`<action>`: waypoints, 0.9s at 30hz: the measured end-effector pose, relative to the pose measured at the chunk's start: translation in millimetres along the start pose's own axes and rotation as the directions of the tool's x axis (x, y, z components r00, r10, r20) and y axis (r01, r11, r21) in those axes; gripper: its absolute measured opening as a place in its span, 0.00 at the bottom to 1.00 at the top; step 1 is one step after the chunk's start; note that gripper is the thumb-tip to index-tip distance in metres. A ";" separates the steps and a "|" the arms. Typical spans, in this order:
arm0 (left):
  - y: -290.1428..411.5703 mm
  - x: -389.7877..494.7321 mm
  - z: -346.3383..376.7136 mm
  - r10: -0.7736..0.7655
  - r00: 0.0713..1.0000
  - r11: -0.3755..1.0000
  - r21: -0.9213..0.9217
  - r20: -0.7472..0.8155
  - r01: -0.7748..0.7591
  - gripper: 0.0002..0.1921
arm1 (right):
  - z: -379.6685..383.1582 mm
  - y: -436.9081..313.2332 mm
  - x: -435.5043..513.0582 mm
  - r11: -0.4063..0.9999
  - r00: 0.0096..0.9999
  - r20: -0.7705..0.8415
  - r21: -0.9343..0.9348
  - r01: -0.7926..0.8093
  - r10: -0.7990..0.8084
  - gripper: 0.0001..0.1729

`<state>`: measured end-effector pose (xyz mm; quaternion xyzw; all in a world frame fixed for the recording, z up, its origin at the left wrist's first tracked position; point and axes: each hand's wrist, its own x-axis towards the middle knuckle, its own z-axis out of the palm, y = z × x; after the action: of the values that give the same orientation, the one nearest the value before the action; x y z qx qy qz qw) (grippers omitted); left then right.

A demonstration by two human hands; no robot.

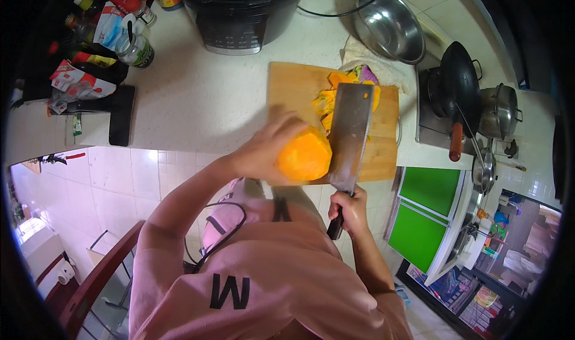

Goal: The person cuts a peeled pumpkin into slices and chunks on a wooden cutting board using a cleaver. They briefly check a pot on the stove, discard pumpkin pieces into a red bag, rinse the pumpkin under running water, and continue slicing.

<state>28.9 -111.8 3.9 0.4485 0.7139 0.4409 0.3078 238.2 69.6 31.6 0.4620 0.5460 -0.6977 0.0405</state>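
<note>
My left hand point(274, 149) grips a large piece of peeled orange pumpkin or similar squash point(306, 155) over the near left part of a wooden cutting board point(292, 86). The fingers are slightly blurred. My right hand point(351, 209) is closed around the dark handle of a cleaver point(352, 131), whose broad blade points away from me over the board, just right of the squash piece. A bit of orange sticks to the blade near its far end. Orange peelings point(324, 102) and a purple piece point(368, 75) lie at the board's far side, partly hidden by the blade.
Beyond the board are a black electric cooker point(242, 25), a steel bowl point(390, 23) and a cloth point(359, 55). A wok point(460, 84) stands on the stove at right. Jars and bottles point(134, 50) and a black phone-like slab point(122, 115) are at left.
</note>
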 end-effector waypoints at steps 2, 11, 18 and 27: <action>1.7 1.5 4.6 0.170 0.985 0.949 0.272 -0.013 -0.160 0.53 | -4.3 3.2 1.1 0.997 1.000 0.010 -0.079 -0.017 0.018 0.07; 25.9 24.4 7.2 0.175 0.973 0.849 0.478 0.149 -0.226 0.47 | 6.0 -26.6 22.5 0.975 0.987 0.133 -0.188 0.116 -0.092 0.06; 22.2 57.0 3.3 -0.071 0.992 0.914 0.391 -0.109 0.108 0.50 | 0.6 -67.1 50.8 0.955 0.971 0.162 -0.207 0.210 -0.178 0.03; 14.7 78.0 -30.1 -0.585 0.810 0.697 -0.494 0.029 0.521 0.34 | 0.4 -59.6 50.9 0.984 0.970 0.174 0.078 0.159 -0.170 0.02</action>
<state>-22.7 -48.2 26.5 0.0923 0.7019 0.5183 0.4798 175.5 116.0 39.7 0.3514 0.5541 -0.7544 0.0171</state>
